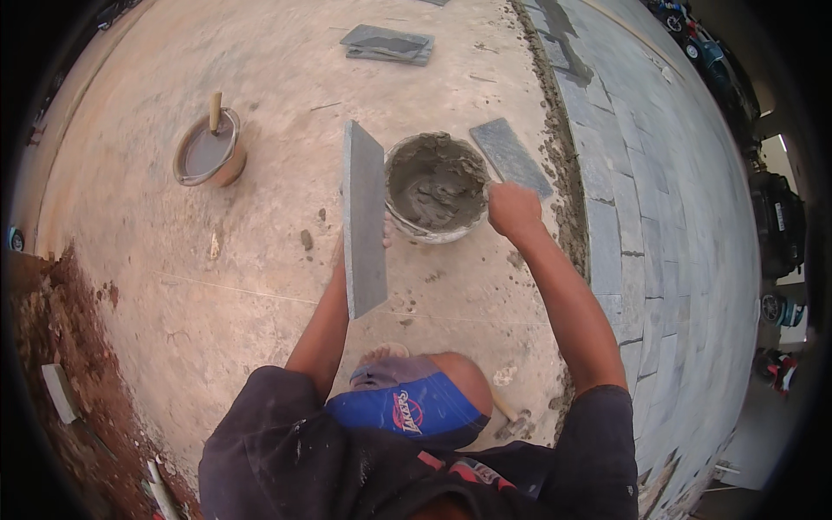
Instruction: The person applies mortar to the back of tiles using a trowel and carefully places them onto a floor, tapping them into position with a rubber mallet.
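Note:
A long grey stone tile stands on edge in front of me, gripped by my left hand. The tile hides most of that hand; only fingertips show past its right edge. Just right of the tile sits a bucket with wet grey mortar inside and smeared over its rim. My right hand is closed in a fist at the bucket's right rim. Whatever it grips is hidden by the fingers. Another grey tile lies flat beyond that fist.
To the left stands a smaller bucket of greyish liquid with a wooden handle sticking out. Several tiles are stacked far ahead. Laid grey paving runs along the right, edged with mortar. A wooden-handled tool lies by my knee.

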The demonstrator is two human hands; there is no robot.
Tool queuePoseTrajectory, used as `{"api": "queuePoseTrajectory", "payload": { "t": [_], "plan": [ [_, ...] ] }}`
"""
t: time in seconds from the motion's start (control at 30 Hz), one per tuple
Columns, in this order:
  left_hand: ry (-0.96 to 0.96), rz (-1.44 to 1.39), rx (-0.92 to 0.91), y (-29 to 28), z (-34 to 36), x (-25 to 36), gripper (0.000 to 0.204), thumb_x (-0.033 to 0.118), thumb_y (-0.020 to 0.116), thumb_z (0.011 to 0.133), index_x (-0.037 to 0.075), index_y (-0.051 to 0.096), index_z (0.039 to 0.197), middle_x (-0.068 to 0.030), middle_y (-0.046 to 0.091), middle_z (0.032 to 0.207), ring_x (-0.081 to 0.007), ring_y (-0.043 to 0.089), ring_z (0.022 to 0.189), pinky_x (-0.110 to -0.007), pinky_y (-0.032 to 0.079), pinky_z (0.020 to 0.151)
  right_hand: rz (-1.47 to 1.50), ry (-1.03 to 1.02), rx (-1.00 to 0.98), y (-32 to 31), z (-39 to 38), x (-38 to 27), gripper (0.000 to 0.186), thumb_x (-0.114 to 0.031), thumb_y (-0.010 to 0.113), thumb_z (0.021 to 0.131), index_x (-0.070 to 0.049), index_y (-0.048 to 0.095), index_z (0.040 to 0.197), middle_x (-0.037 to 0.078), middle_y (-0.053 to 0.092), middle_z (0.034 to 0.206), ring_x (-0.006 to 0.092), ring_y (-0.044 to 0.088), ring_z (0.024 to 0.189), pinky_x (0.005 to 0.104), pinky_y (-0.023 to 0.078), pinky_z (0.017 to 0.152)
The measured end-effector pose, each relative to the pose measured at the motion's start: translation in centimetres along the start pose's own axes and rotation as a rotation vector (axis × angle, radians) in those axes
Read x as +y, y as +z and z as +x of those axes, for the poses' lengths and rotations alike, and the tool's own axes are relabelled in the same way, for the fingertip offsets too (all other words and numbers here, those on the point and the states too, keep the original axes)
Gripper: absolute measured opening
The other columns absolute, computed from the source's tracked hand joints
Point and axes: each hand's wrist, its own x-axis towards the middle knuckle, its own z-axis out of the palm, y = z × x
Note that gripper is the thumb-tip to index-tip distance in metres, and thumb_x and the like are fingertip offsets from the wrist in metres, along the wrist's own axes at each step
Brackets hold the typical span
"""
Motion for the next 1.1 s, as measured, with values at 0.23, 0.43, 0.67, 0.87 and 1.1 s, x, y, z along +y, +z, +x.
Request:
{"api": "queuePoseTrajectory", "payload": {
  "t": [0.23, 0.43, 0.67, 0.87, 1.1],
  "plan": [
    [-0.027, -0.229, -0.117, 0.4, 0.7, -1.4, 0.045, 0.038, 0.053, 0.099, 0.003, 0.051, 0.127, -0.0147, 0.061, 0.108, -0.0268, 0.061, 0.083, -0.039, 0.054, 0.064, -0.370, -0.137, 0.063, 6.4, 7.2, -4.9, 0.017, -0.021, 0.063, 0.084, -0.011, 0.077, 0.086, 0.009, 0.074, 0.086, 0.0271, 0.073, 0.082, 0.0463, 0.055, 0.062],
    [0.042, -0.160, -0.022, -0.4, 1.3, -1.4, 0.049, 0.035, 0.053, 0.098, 0.000, 0.047, 0.132, -0.0175, 0.058, 0.108, -0.0285, 0.058, 0.083, -0.038, 0.053, 0.065, -0.498, -0.217, -0.279, 5.2, 5.9, -8.4, 0.018, -0.019, 0.066, 0.081, -0.011, 0.078, 0.092, 0.007, 0.075, 0.094, 0.0228, 0.073, 0.088, 0.0519, 0.057, 0.062],
    [0.033, -0.193, -0.035, 0.4, 0.9, -0.7, 0.054, 0.038, 0.055, 0.097, 0.001, 0.045, 0.135, -0.0182, 0.057, 0.111, -0.0284, 0.057, 0.084, -0.038, 0.052, 0.067, -0.244, -0.361, -0.451, 2.6, 6.3, -6.3, 0.024, -0.013, 0.062, 0.082, -0.009, 0.077, 0.101, 0.012, 0.074, 0.106, 0.0278, 0.071, 0.101, 0.0430, 0.058, 0.078],
    [0.025, -0.208, -0.013, 0.5, 1.0, -0.8, 0.053, 0.036, 0.054, 0.098, 0.001, 0.045, 0.136, -0.0191, 0.058, 0.113, -0.0287, 0.057, 0.083, -0.038, 0.051, 0.066, -0.034, -0.257, -0.536, 2.0, 6.6, -5.8, 0.027, -0.012, 0.066, 0.075, -0.003, 0.075, 0.099, 0.019, 0.072, 0.104, 0.0326, 0.071, 0.099, 0.0393, 0.057, 0.081],
    [0.004, -0.197, -0.100, -2.0, 1.6, -0.9, 0.047, 0.033, 0.054, 0.098, 0.002, 0.047, 0.132, -0.0156, 0.059, 0.110, -0.0282, 0.057, 0.083, -0.039, 0.051, 0.065, 0.627, -0.074, -0.725, 6.0, 7.3, -2.6, 0.029, -0.018, 0.073, 0.079, 0.010, 0.070, 0.086, 0.019, 0.070, 0.079, 0.0261, 0.069, 0.068, 0.0422, 0.053, 0.062]
  ]
}}
